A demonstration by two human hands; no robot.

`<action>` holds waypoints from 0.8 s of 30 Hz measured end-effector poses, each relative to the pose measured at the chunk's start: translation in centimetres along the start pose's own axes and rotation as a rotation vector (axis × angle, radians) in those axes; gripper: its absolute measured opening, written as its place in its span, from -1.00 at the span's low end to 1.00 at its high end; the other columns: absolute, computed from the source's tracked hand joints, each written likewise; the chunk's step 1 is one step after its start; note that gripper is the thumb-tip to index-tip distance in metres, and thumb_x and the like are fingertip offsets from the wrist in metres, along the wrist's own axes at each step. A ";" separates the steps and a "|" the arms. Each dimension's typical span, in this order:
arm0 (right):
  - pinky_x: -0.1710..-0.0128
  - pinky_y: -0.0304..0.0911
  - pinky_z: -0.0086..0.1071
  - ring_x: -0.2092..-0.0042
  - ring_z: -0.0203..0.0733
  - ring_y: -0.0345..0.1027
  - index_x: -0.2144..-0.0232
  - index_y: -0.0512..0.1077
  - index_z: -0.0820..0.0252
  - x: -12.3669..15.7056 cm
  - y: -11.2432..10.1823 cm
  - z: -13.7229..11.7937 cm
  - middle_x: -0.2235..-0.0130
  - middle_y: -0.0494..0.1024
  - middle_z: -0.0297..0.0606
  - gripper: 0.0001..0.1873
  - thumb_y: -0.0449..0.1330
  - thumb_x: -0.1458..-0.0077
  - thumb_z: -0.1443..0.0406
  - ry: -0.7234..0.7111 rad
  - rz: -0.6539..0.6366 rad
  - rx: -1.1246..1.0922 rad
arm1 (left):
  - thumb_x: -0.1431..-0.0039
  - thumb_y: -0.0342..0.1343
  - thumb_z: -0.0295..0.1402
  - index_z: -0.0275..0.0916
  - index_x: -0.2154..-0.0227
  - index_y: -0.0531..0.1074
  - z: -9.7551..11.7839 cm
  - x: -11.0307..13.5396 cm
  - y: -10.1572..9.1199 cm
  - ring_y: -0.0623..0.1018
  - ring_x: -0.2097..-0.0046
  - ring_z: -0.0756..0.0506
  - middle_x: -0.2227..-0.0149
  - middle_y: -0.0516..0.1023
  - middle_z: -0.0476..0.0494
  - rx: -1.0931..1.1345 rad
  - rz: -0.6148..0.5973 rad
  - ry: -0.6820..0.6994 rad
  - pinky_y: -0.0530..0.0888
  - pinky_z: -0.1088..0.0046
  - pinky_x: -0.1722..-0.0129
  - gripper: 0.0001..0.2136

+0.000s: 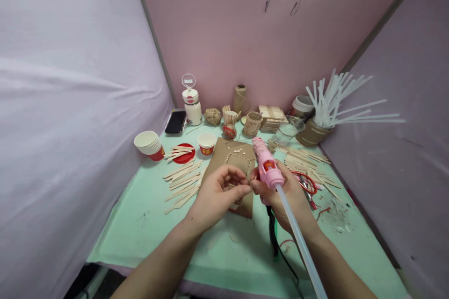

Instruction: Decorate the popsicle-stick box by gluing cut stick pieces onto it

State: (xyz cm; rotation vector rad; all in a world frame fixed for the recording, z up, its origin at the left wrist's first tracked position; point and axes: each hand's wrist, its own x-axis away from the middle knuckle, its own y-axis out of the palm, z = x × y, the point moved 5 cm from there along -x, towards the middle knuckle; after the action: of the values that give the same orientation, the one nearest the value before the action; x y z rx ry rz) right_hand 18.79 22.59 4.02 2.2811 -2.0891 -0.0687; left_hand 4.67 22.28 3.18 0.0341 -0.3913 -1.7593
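Observation:
My right hand (286, 191) is wrapped round a pink hot glue gun (268, 166), its nozzle pointing away from me and a long clear glue stick (298, 233) jutting from its back. The thumb and fingertips of my left hand (224, 189) pinch a thin piece of twine, close to my right fingertips. Beneath both hands lies a brown cardboard sheet (219, 154) bearing a rectangular twine outline (238, 156) and several small pale chips (239, 151). A small object near the sheet's lower edge is partly hidden by my left hand.
Wooden sticks (184, 180) lie left of the cardboard, more sticks (301, 161) right, near red-handled scissors (308, 184). Paper cups (149, 144), a red lid (184, 154), a white bottle (192, 110), a twine ball (212, 116) and a pot of glue sticks (314, 131) stand around. The gun's cord (273, 236) hangs down in front.

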 end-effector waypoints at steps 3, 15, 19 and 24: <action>0.62 0.03 -0.51 0.50 -0.38 0.21 0.28 0.31 0.12 0.2 0.0 0.1 0.36 0.52 -0.35 -0.59 0.39 0.14 0.18 0.013 0.018 0.002 | 0.12 0.36 -0.48 -0.27 0.40 0.46 0.6 0.2 0.3 0.45 0.43 0.05 0.40 0.51 -0.02 -0.047 0.015 0.023 0.36 0.57 0.45 -0.79; 0.55 0.18 -0.42 0.46 -0.27 0.28 0.26 0.47 0.20 3.0 -3.5 1.1 0.39 0.51 -0.24 -0.56 0.10 -0.18 -0.05 0.053 0.115 0.042 | 0.22 0.47 -0.37 -0.37 0.33 0.58 -0.7 -0.8 -2.2 0.47 0.43 0.09 0.44 0.51 -0.06 0.301 0.025 -0.158 0.44 0.60 0.38 -0.66; 0.58 0.22 -0.40 0.55 -0.26 0.26 0.47 0.43 0.19 5.0 -3.7 0.9 0.51 0.45 -0.27 -0.49 0.08 -0.14 -0.12 0.100 0.073 0.232 | 0.23 0.48 -0.40 -0.41 0.38 0.57 -1.0 -0.8 -2.5 0.47 0.43 0.09 0.47 0.49 -0.08 0.390 -0.010 -0.215 0.46 0.62 0.39 -0.69; 0.63 0.13 -0.41 0.60 -0.29 0.12 0.53 0.35 0.14 6.2 -2.6 0.0 0.65 0.25 -0.41 -0.46 0.09 -0.08 -0.19 0.115 0.108 0.321 | 0.27 0.50 -0.41 -0.41 0.41 0.56 -1.4 -0.5 -2.6 0.49 0.45 0.09 0.49 0.51 -0.09 0.416 -0.002 -0.240 0.47 0.66 0.40 -0.68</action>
State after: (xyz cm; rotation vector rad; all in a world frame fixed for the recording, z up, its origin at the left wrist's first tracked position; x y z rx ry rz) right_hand 21.95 16.65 3.85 2.2601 -2.2979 0.4218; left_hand 2.66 22.88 1.03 0.1201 -0.9273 -1.6618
